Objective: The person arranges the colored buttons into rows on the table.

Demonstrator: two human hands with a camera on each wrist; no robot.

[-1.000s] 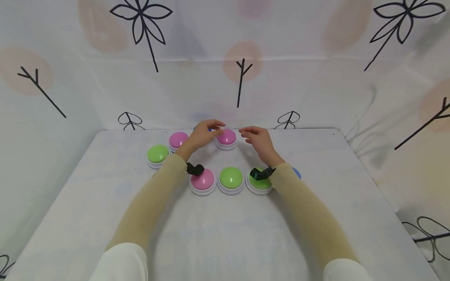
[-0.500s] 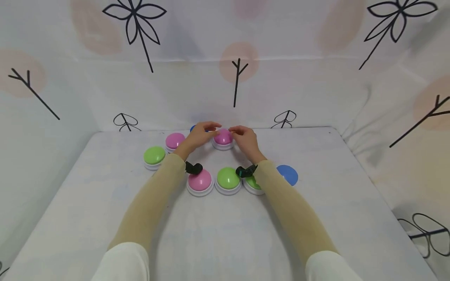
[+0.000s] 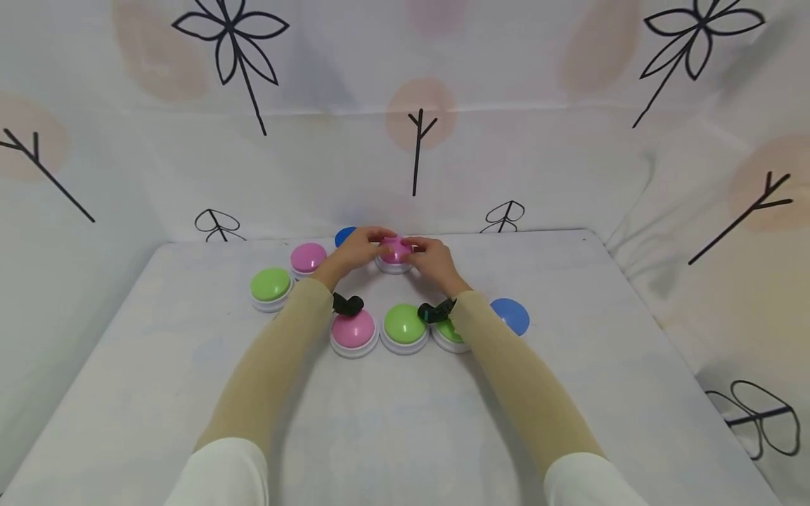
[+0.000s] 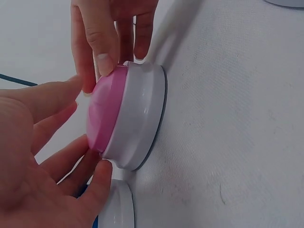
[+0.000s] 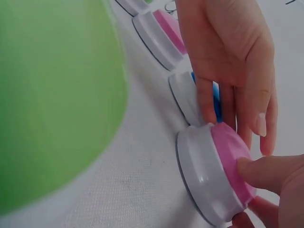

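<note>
A push button with a pink dome and white round base [image 3: 394,266] stands at the back of the table between both hands. On its left side my left hand [image 3: 355,251] has fingertips against the dome's edge and base; those fingers look fairly straight. From the other side my right hand [image 3: 437,263] grips the button, its thumb resting on the pink dome [image 5: 230,154] and its fingers at the far edge. In the left wrist view the dome [image 4: 105,114] shows between the two hands. Beside the left hand sits a blue button [image 3: 344,235], partly hidden.
A pink button [image 3: 309,257] and a green button [image 3: 270,284] stand at the left. Nearer is a row: a pink button [image 3: 353,329], a green button [image 3: 405,325], another green button [image 3: 448,337] and a blue button [image 3: 510,316], partly under the right sleeve. Patterned cloth [image 3: 329,169] hangs behind.
My right hand has moved left onto the pink button, which stood apart from it a second ago. My left hand has come closer around its left side. The head view has shifted slightly.
</note>
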